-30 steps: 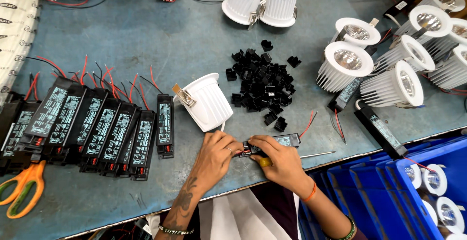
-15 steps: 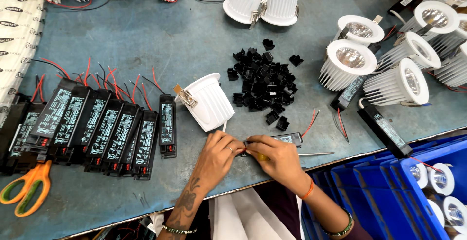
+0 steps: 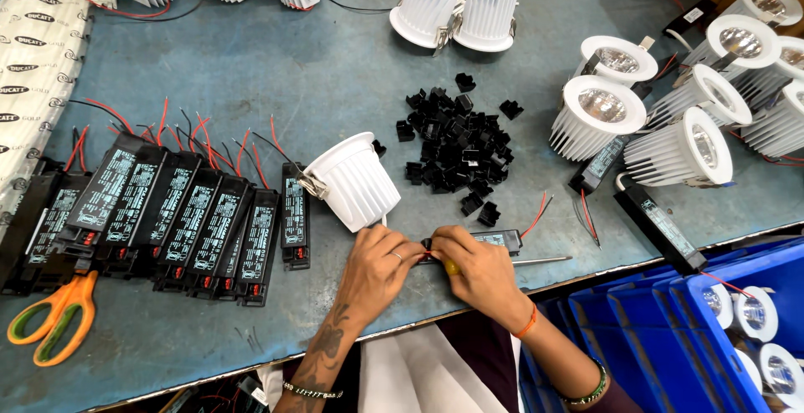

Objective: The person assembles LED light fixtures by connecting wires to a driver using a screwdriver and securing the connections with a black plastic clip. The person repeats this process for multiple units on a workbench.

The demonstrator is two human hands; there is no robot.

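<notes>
fingers: both hands pinched on black LED driver [image 3: 490, 240]
left hand [image 3: 378, 264]: at driver's 9 o'clock
right hand [image 3: 477, 269]: grips screwdriver [image 3: 536, 260]
white downlight housing [image 3: 356, 183]: 12 o'clock of left hand

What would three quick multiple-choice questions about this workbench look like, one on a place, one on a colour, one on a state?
1. Where are the scissors?
A. near left corner
B. in the blue bin
C. on the black clips

2. What colour are the scissors' handles?
A. blue
B. orange
C. white

3. How does the white lamp housing beside the left hand lie?
A. upright
B. on its side
C. in pieces

Answers: 1 A, they lie left of the black driver boxes; 2 B, orange loops show; 3 B, its ribbed wall rests on the table.
</notes>
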